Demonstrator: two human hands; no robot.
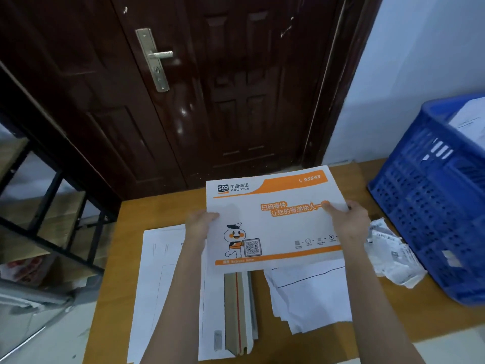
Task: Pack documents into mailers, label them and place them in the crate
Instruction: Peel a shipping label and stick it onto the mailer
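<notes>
Left edge: black metal shelving (52, 206) with brown cartons, its lower contents blurred and cut off by the frame. Left of centre on the wooden counter (126, 248): white sheets (162, 285), print too faint to read, their right part hidden under the left forearm and their lower end cut off. Left hand (200, 223): grips the left edge of the mailer, thumb on its printed face, the other fingers hidden behind it. Centre: one white-and-orange express mailer (273, 222), held above the counter between both hands, tilted slightly, printed face up; logo, cartoon figure and QR code are legible, the small icons at lower right are not. Below it: a stack of flat mailers (238, 311) lying on the counter, brown edge and red strip showing, top end hidden by the held mailer. Just right of the stack: loose white documents (309, 298) with a thin printed line, upper part covered by the mailer. Right hand (343, 219): grips the mailer's right edge, thumb on top, fingers beneath out of sight. Near the right forearm: crumpled label backing (393, 258), text unreadable. Far right: blue plastic crate (433, 200) on the counter, cut off by the frame, white items inside only partly visible. Behind: dark wooden door (210, 88) with a metal handle (154, 59).
</notes>
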